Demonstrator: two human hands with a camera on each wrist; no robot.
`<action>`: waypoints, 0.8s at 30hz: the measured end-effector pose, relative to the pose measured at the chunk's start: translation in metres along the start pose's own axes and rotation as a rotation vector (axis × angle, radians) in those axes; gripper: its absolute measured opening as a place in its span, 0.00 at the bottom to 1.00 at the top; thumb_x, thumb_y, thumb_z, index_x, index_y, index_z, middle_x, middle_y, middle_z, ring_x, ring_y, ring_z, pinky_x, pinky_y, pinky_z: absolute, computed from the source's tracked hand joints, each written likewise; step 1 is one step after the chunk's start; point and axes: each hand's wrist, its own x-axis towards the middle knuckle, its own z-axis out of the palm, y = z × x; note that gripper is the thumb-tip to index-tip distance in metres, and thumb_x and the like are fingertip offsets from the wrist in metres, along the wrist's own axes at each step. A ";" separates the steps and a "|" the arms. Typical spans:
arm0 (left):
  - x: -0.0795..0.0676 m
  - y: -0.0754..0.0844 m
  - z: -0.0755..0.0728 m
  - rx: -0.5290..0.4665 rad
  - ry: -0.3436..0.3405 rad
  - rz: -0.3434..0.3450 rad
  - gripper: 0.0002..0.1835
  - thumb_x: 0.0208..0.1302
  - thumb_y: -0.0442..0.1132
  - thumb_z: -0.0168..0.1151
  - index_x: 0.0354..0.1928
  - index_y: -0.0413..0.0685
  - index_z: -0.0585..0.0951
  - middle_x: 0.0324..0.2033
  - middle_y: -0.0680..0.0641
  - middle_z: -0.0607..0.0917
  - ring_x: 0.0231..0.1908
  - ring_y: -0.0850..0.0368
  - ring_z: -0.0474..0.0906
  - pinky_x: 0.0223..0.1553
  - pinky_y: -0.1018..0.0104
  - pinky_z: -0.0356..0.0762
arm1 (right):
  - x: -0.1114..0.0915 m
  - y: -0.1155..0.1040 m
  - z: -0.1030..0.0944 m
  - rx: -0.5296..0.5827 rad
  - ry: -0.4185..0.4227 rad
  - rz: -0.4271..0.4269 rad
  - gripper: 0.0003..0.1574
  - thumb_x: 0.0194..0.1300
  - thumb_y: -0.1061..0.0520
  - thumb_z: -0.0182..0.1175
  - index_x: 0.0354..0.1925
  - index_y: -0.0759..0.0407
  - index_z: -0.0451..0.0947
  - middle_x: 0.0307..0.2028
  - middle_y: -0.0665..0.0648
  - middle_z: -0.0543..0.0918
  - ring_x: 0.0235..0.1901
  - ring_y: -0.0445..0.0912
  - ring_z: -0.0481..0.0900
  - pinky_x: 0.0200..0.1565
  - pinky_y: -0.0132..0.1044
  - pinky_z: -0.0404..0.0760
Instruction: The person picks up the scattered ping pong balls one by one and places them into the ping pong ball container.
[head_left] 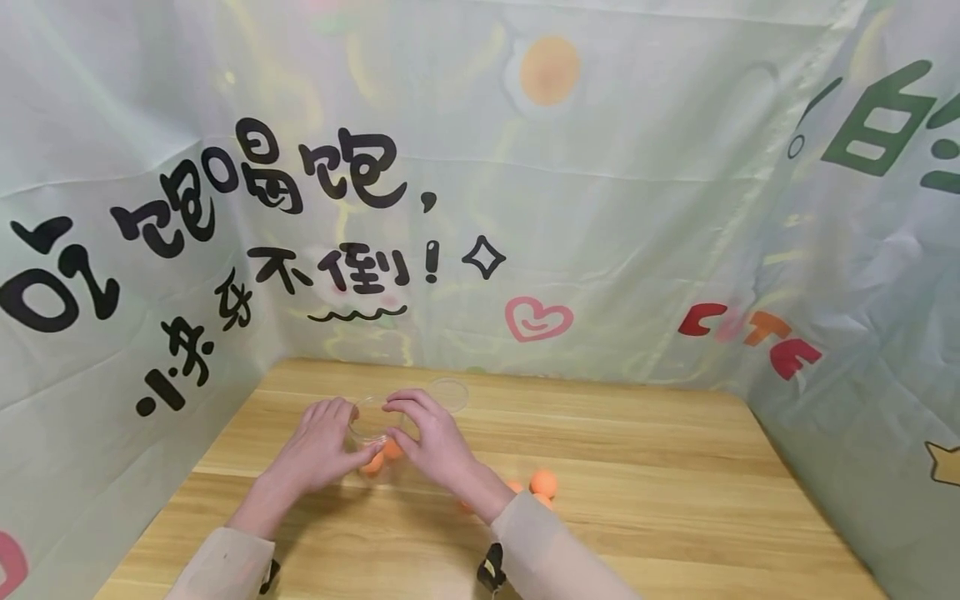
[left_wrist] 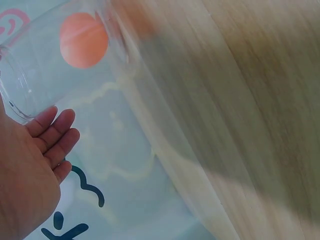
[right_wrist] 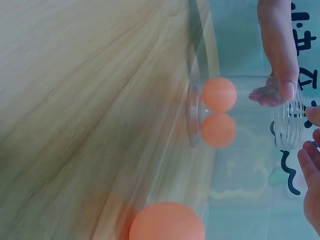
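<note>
A clear plastic jar (head_left: 377, 419) stands upright on the wooden table, its ribbed rim (right_wrist: 289, 122) uppermost. Two orange balls (right_wrist: 218, 95) lie at the bottom, visible through its wall. My left hand (head_left: 321, 446) holds the jar near the top from the left, thumb on the near side and fingers round the far side. From the right, my right hand (head_left: 427, 437) curves its thumb and fingers about the rim. The left wrist view shows the left fingers (left_wrist: 62, 132) beside the jar's upper part, with an orange ball (left_wrist: 84, 42) inside it.
A round clear lid (head_left: 448, 395) lies on the table (head_left: 637, 450) behind the right hand. Several loose orange balls (head_left: 543, 483) sit right of the right forearm, which partly hides them. Printed cloth walls (head_left: 615, 250) border the table at the back and sides.
</note>
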 end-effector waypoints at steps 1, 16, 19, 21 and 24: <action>0.000 0.000 0.000 0.001 -0.002 -0.001 0.36 0.63 0.67 0.66 0.48 0.37 0.78 0.41 0.46 0.78 0.50 0.42 0.74 0.64 0.39 0.67 | -0.001 0.000 -0.001 0.004 0.005 0.002 0.19 0.67 0.62 0.71 0.56 0.59 0.82 0.58 0.54 0.81 0.60 0.47 0.81 0.62 0.35 0.79; 0.000 0.000 0.000 -0.005 -0.018 -0.011 0.37 0.63 0.68 0.65 0.49 0.38 0.78 0.41 0.46 0.78 0.51 0.42 0.74 0.64 0.40 0.66 | -0.015 -0.001 -0.025 0.112 0.141 0.008 0.20 0.67 0.61 0.71 0.56 0.62 0.82 0.57 0.57 0.82 0.60 0.49 0.80 0.62 0.42 0.80; 0.000 0.000 -0.001 -0.010 -0.022 -0.018 0.38 0.64 0.69 0.64 0.50 0.37 0.78 0.42 0.46 0.78 0.51 0.42 0.75 0.66 0.39 0.66 | -0.018 -0.001 -0.030 0.121 0.171 -0.014 0.20 0.66 0.62 0.72 0.55 0.61 0.82 0.57 0.57 0.82 0.61 0.49 0.80 0.63 0.41 0.79; 0.000 0.000 -0.001 -0.013 -0.023 -0.021 0.38 0.64 0.70 0.64 0.50 0.37 0.78 0.42 0.46 0.79 0.52 0.42 0.75 0.67 0.38 0.65 | -0.020 0.000 -0.034 0.123 0.185 -0.027 0.19 0.66 0.62 0.72 0.55 0.61 0.82 0.57 0.57 0.82 0.61 0.49 0.80 0.64 0.40 0.78; 0.000 0.000 -0.001 -0.013 -0.026 -0.022 0.38 0.64 0.70 0.63 0.50 0.37 0.78 0.43 0.45 0.79 0.52 0.41 0.75 0.67 0.38 0.65 | -0.026 0.002 -0.039 0.116 0.196 -0.041 0.19 0.65 0.63 0.72 0.54 0.60 0.82 0.57 0.57 0.82 0.61 0.49 0.80 0.63 0.40 0.79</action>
